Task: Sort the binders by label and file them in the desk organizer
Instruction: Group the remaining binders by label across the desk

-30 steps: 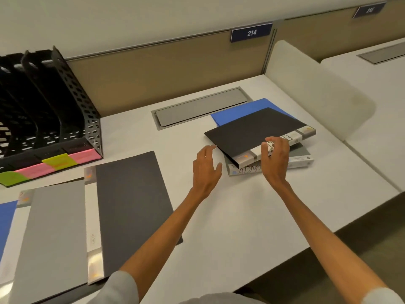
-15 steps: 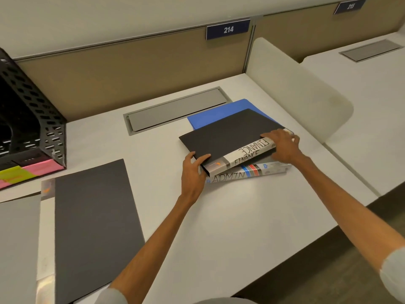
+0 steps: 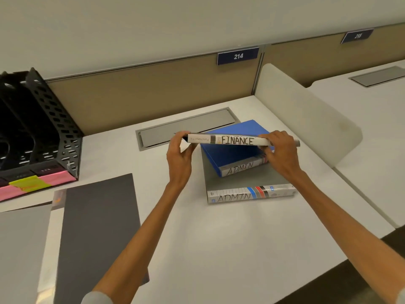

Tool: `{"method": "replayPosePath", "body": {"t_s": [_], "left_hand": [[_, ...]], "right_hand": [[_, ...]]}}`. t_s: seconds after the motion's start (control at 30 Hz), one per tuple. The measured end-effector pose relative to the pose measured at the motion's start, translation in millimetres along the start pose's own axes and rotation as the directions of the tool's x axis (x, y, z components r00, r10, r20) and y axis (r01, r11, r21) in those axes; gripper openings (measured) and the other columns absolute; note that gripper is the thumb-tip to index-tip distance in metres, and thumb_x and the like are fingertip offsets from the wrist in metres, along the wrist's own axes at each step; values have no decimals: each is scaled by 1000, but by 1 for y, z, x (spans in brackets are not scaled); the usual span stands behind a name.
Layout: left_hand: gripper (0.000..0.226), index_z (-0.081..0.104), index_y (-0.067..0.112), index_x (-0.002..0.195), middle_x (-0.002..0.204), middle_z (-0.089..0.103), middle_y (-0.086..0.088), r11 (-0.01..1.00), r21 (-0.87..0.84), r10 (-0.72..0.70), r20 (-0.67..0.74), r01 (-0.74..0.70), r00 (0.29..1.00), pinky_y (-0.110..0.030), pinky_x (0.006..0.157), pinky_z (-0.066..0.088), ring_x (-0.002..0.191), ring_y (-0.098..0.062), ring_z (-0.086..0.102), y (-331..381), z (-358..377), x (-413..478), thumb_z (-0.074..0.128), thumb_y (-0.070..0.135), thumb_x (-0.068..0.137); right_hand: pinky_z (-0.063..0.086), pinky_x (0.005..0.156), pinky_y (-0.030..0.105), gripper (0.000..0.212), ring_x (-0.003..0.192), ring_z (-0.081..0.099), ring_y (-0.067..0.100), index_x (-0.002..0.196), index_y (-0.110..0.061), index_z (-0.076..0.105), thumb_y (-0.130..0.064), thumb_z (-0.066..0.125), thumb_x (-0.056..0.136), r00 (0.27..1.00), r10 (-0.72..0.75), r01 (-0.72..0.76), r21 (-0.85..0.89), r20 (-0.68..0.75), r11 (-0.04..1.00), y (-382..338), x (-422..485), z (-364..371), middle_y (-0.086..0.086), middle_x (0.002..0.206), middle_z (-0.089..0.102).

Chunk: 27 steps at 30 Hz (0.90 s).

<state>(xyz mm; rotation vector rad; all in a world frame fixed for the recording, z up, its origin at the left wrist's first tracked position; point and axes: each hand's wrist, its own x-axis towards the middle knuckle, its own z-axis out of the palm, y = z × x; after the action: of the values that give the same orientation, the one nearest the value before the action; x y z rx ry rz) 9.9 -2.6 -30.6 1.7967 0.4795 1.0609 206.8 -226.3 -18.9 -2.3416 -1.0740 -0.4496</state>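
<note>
I hold a black binder [image 3: 232, 140] labelled FINANCE in the air, spine toward me, above the stack. My left hand [image 3: 178, 156] grips its left end and my right hand [image 3: 279, 152] grips its right end. Below it a blue binder [image 3: 232, 156] marked ADMIN lies on a grey binder [image 3: 247, 194], also marked ADMIN. The black mesh desk organizer [image 3: 43, 132] stands at the far left, with pink and yellow-green labels along its front.
A dark grey binder [image 3: 96, 227] and a light grey binder [image 3: 22, 249] lie flat at the near left. A grey cable hatch [image 3: 186, 128] sits in the desk behind the stack. A white divider panel [image 3: 306, 119] bounds the desk on the right.
Both hands have taken the FINANCE binder off the stack and raised it, spine toward me. The blue ADMIN binder under it is now uncovered.
</note>
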Motion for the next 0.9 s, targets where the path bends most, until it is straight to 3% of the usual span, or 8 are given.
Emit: {"method": "replayPosePath", "body": {"t_s": [0.1,0.2,0.33,0.47,0.6,0.73,0.83,0.9], "left_hand": [[58,29,22,147,148,42,-1,982,-144,-137,-68,126,988,-29,106,44,134,-13,45,23,-5,20,59,19,97],[76,8,28,154,161,20,-1,917,-271,-312,-26,294,950,-35,104,43,137,-15,41,47,-4,23,58,35,96],[76,34,23,144,126,61,8,848,-330,-345,249,414,905,-35,83,59,103,0,64,70,14,3,75,37,82],[61,44,20,123,85,67,13,835,-410,-339,142,366,930,-23,71,57,81,-7,68,85,19,2,80,38,77],[27,50,23,105,88,65,3,837,-412,-386,23,360,922,-38,79,59,83,-14,67,84,-9,8,70,24,88],[43,42,18,134,122,58,-8,856,-340,-432,-58,389,900,-44,89,58,110,-22,63,81,-39,11,59,19,96],[45,37,19,137,131,53,-5,905,-276,-365,-107,325,925,-29,85,58,115,-19,58,85,-58,14,57,17,97],[41,37,27,132,132,52,2,936,-224,-300,-117,269,947,-12,72,55,111,-15,57,90,-68,13,57,18,97]], "right_hand": [[36,71,27,23,83,56,25,107,-10,69,-21,72,87,985,-95,93,-23,-143,995,-35,8,-4,8,91,66],[41,66,29,24,78,58,26,102,-7,70,-23,75,84,960,-109,107,-20,-259,994,-77,8,-3,8,83,66],[41,62,38,22,76,55,25,103,-9,70,-23,73,85,935,-4,49,119,-356,992,-136,3,5,6,81,63],[36,62,32,23,75,44,16,101,-7,70,-23,70,85,929,108,5,305,-353,952,-187,-4,17,5,81,62],[38,70,12,33,83,48,12,111,-5,69,-18,77,81,985,-1,81,462,-172,883,-202,-4,23,5,93,65],[44,82,10,46,100,58,11,116,-14,68,-49,62,86,995,-93,43,694,35,719,-196,-1,29,-4,109,67],[41,96,18,59,118,53,15,127,-18,61,-62,51,90,973,34,-182,676,226,714,-184,8,50,1,127,60],[38,109,37,68,133,44,23,140,-19,50,-61,49,87,928,115,-325,621,353,713,-175,15,68,5,143,50]]}}
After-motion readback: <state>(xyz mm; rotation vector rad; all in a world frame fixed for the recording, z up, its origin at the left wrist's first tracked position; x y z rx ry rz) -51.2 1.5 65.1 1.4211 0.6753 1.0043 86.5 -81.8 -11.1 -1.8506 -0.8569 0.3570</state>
